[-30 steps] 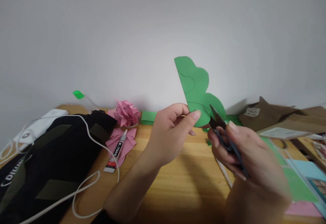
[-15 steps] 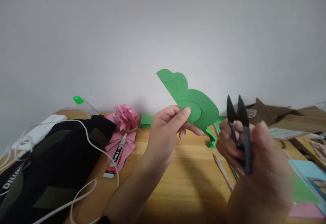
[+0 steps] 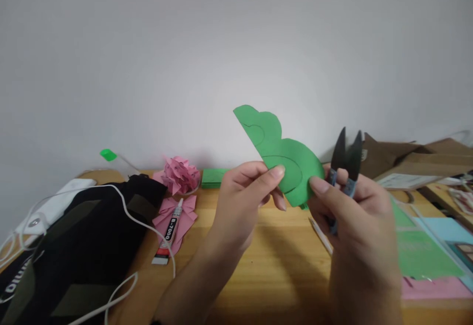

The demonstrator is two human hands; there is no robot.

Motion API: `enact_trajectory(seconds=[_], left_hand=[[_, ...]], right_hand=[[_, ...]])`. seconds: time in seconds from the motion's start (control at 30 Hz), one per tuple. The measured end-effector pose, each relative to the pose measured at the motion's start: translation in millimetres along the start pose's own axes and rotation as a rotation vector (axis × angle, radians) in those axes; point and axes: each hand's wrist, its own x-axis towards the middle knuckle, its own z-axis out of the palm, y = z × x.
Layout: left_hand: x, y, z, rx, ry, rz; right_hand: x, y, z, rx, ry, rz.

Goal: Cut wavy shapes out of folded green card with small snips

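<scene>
A folded green paper cutout (image 3: 271, 130) with a scalloped outer edge and curved pencil lines is held up above the table. My left hand (image 3: 246, 202) pinches its lower left part between thumb and fingers. At the paper's lower right edge, the thumb of my right hand (image 3: 354, 221) presses on it. The same right hand keeps a pair of thread snips (image 3: 347, 160) in its palm, their dark blades apart and pointing up. The fingers behind the paper are partly hidden.
Left of my hands are a pink paper flower (image 3: 181, 175), a glue tube (image 3: 168, 234) on folded pink paper, a black bag (image 3: 92, 236) and a white cable (image 3: 125, 202). A pencil (image 3: 320, 236), coloured sheets (image 3: 428, 253) and brown paper packaging (image 3: 424, 160) lie right.
My right hand has moved left to the paper and now grips its right edge, with the snips still in its palm. The paper has shifted slightly right and down.
</scene>
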Motion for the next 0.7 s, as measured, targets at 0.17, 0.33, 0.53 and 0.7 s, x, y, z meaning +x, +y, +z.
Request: enact_trajectory(seconds=[0.17,0.33,0.53,0.7], left_hand=[[-0.7,1.3,-0.1,-0.042,-0.042,-0.040],[-1.4,2.6,0.2,-0.046,-0.048,-0.068],[-1.7,2.4,1.0,-0.044,-0.045,-0.072],[-2.0,2.4,0.6,-0.048,-0.045,-0.064]], right_hand=[[-0.1,0.9,-2.9,0.019,-0.026,-0.003],[-0.6,-2.3,-4.1,-0.020,-0.034,0.028],[-2.0,-3.3,-5.0,-0.034,-0.046,0.048],[-2.0,-2.1,-5.4,-0.019,-0.038,0.042]])
